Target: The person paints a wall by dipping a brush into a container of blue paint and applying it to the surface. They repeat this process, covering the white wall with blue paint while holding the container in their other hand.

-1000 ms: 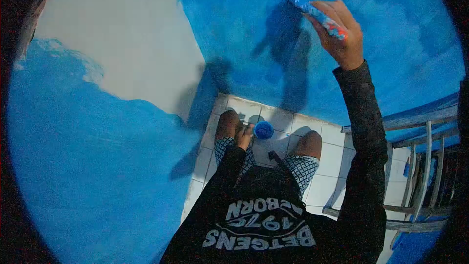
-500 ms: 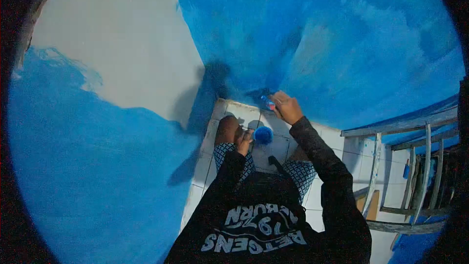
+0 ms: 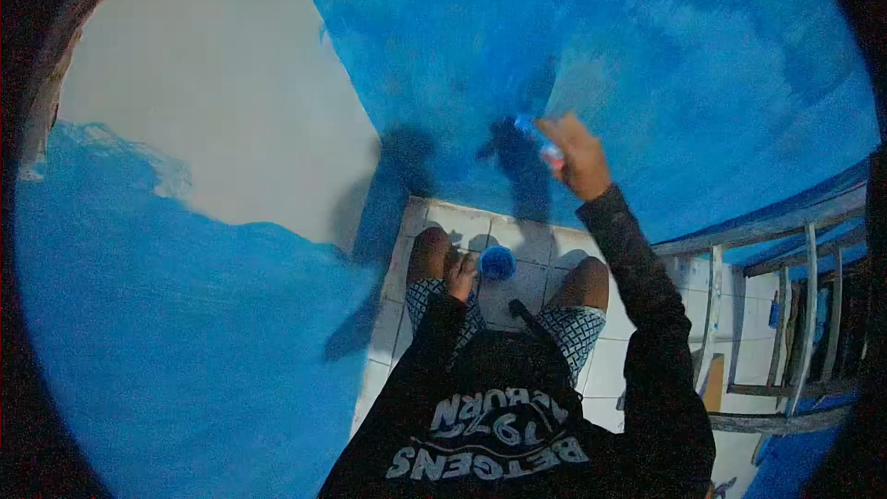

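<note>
My right hand (image 3: pixel 580 159) is raised against the blue-painted part of the wall (image 3: pixel 443 46), closed around a paintbrush (image 3: pixel 552 155) with a reddish and bluish handle. Motion smears the brush, and its bristle end points up and left at the wall. Low between my knees, my left hand (image 3: pixel 461 279) is closed at the left side of a small cup of blue paint (image 3: pixel 497 262), its fingertips at the rim.
A pale unpainted patch (image 3: pixel 212 65) spans the upper left, with blue wall (image 3: pixel 185 342) below it. White floor tiles (image 3: pixel 467 220) lie under me. To the right stands a wooden ladder-like frame (image 3: pixel 808 305). My shadow falls on the wall corner.
My right hand with the paintbrush has moved up and to the right along the wall, away from the floor edge. My left hand and the cup stay nearly in place.
</note>
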`<state>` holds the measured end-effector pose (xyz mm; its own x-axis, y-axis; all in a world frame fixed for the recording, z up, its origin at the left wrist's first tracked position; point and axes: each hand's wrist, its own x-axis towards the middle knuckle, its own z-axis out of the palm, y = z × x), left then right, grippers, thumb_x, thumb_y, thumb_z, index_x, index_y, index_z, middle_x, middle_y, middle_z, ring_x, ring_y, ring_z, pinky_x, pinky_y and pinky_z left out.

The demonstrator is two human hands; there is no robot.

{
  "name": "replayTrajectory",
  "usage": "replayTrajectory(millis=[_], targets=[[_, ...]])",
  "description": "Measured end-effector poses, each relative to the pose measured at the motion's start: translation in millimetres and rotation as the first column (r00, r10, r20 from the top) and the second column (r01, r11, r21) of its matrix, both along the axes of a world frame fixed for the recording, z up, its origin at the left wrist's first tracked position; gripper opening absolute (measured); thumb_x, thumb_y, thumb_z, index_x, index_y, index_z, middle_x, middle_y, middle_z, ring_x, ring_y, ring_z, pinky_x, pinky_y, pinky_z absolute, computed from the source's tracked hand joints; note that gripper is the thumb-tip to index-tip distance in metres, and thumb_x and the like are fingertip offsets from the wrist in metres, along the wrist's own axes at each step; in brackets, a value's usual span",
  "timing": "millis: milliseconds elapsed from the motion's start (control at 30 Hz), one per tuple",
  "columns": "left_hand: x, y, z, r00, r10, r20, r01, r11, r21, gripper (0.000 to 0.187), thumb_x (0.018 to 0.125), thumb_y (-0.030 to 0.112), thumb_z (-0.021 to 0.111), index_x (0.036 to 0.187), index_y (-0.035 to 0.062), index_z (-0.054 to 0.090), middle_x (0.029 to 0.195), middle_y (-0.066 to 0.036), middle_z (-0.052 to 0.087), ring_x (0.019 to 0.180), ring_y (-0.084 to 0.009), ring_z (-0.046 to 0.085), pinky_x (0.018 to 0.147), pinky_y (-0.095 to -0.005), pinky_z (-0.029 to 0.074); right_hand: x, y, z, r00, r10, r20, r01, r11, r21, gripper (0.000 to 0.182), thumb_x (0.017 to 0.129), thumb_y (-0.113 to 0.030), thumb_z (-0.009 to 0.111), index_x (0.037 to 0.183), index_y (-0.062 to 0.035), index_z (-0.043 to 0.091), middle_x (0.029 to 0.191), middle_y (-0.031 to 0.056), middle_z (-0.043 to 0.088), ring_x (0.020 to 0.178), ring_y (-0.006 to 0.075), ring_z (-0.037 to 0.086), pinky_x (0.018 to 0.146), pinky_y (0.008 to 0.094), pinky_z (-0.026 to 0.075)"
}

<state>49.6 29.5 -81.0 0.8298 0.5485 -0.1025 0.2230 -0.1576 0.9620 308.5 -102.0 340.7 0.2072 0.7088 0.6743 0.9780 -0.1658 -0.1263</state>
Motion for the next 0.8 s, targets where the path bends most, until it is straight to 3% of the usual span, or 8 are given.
replayTrajectory(millis=[100, 167, 300, 333, 433, 567, 667, 800], targets=[[-5, -1, 0, 0.991, -0.093, -0.096, 0.126, 0.886, 0.445, 0.054, 0.098, 0.043, 0.061, 0.145, 0.0168, 0.050, 0.138, -0.013, 0.054, 0.125, -0.0314, 0.053, 0.101, -0.0426, 0.046, 12, 2, 81, 0.981, 0.028, 0.191, -0.068, 0.977, 0.202, 0.067, 0.062, 0.002, 0.072, 0.127, -0.0102, 0.062, 0.113, 0.0149, 0.067, 0.098, 0.0361, 0.066, 0.082, 0.0431, 0.056], [3, -6, 46, 0.979, 0.097, 0.182, 0.032, 0.799, -0.600, 0.049, 0.098, 0.044, 0.059, 0.135, 0.0123, 0.058, 0.133, -0.011, 0.059, 0.121, -0.0287, 0.056, 0.100, -0.0427, 0.047, 11, -1, 132, 0.972, 0.001, 0.235, -0.056, 0.973, 0.225, 0.058, 0.063, 0.003, 0.072, 0.120, -0.0094, 0.066, 0.110, 0.0139, 0.069, 0.100, 0.0345, 0.067, 0.086, 0.0414, 0.056], [7, -11, 66, 0.995, 0.071, 0.065, -0.059, 0.984, -0.167, 0.046, 0.098, 0.046, 0.058, 0.124, 0.0092, 0.065, 0.125, -0.009, 0.062, 0.120, -0.0243, 0.057, 0.096, -0.0427, 0.049, 20, 1, 200, 0.899, -0.034, 0.436, -0.128, 0.934, 0.335, 0.035, 0.075, 0.004, 0.074, 0.109, -0.0063, 0.070, 0.107, 0.0110, 0.072, 0.095, 0.0298, 0.069, 0.083, 0.0376, 0.055], [9, -15, 69, 0.980, 0.191, 0.056, -0.134, 0.842, -0.523, 0.048, 0.098, 0.046, 0.057, 0.123, 0.0063, 0.065, 0.126, -0.011, 0.061, 0.120, -0.0251, 0.057, 0.097, -0.0425, 0.049, 20, 1, 213, 0.871, -0.082, 0.485, -0.129, 0.913, 0.387, 0.022, 0.082, 0.003, 0.076, 0.102, -0.0043, 0.072, 0.107, 0.0103, 0.073, 0.089, 0.0266, 0.070, 0.077, 0.0359, 0.055], [12, -5, 41, 0.975, 0.156, 0.157, -0.032, 0.803, -0.595, 0.048, 0.099, 0.045, 0.056, 0.123, 0.0043, 0.065, 0.128, -0.013, 0.060, 0.122, -0.0254, 0.056, 0.098, -0.0431, 0.049, 0, 5, 241, 0.757, -0.278, 0.591, -0.025, 0.892, 0.451, 0.022, 0.087, -0.019, 0.077, 0.102, -0.0063, 0.068, 0.102, 0.0104, 0.072, 0.089, 0.0265, 0.068, 0.073, 0.0394, 0.054], [10, -12, 63, 0.971, 0.195, 0.135, -0.078, 0.802, -0.593, 0.047, 0.098, 0.046, 0.057, 0.122, 0.0062, 0.066, 0.130, -0.011, 0.058, 0.122, -0.0256, 0.055, 0.098, -0.0431, 0.049, 118, 38, 203, 0.838, -0.236, 0.491, -0.136, 0.783, 0.607, 0.018, 0.085, -0.017, 0.078, 0.094, -0.0041, 0.070, 0.099, 0.0113, 0.071, 0.083, 0.0251, 0.067, 0.066, 0.0370, 0.053], [10, -10, 76, 0.992, 0.121, 0.016, -0.099, 0.873, -0.477, 0.045, 0.098, 0.045, 0.058, 0.123, 0.0090, 0.066, 0.133, -0.009, 0.057, 0.122, -0.0258, 0.055, 0.097, -0.0431, 0.050, -25, 5, 225, 0.812, -0.277, 0.513, -0.098, 0.802, 0.589, 0.018, 0.084, -0.002, 0.076, 0.101, -0.0061, 0.073, 0.107, 0.0098, 0.073, 0.087, 0.0259, 0.071, 0.076, 0.0365, 0.055], [11, -4, -71, 0.921, 0.232, 0.312, -0.054, 0.871, -0.489, 0.042, 0.099, 0.042, 0.058, 0.127, 0.0109, 0.065, 0.133, -0.009, 0.058, 0.121, -0.0257, 0.056, 0.095, -0.0417, 0.050, -42, -17, 138, 0.965, -0.130, 0.227, 0.001, 0.870, 0.493, 0.018, 0.084, -0.004, 0.074, 0.102, -0.0068, 0.074, 0.106, 0.0093, 0.073, 0.088, 0.0252, 0.070, 0.075, 0.0367, 0.055]])
